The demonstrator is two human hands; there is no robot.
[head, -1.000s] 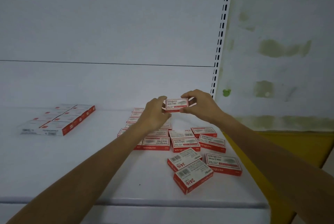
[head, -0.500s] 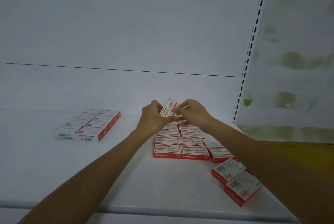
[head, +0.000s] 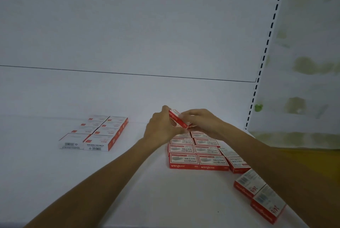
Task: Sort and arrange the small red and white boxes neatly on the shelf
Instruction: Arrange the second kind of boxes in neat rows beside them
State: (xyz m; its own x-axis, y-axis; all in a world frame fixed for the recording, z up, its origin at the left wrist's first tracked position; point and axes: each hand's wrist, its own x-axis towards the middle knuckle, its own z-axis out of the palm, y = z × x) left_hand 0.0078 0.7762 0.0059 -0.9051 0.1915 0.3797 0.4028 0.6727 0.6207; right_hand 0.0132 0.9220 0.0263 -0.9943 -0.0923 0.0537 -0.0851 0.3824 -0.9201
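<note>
- One small red and white cardboard box (head: 179, 118): held in the air between both my hands, tilted, with its red edge and white lettering turned toward me. It is above the far end of the middle block and clear of the shelf.
- My left hand (head: 160, 130): fingers curled round the upper left end of that box.
- My right hand (head: 202, 120): fingertips and thumb pinching its lower right end.
- The middle block of red and white boxes (head: 196, 151): two columns lying flat on the flat white shelf (head: 128, 187), sides touching, red edges facing me (the far rows are hidden behind my hands).
- A third column (head: 236, 161): just beside the block's right side, partly under my right forearm.
- Two loose boxes (head: 250, 185): near the shelf's front right, askew, barcode faces up, touching each other.
- The left group of mostly white boxes (head: 99, 133): two columns, well apart from the block, barcodes on the near ends.
- A white slotted upright (head: 265, 51): at the right end of the back panel, with a small green sticker (head: 258, 107) just beside it on the wall.
</note>
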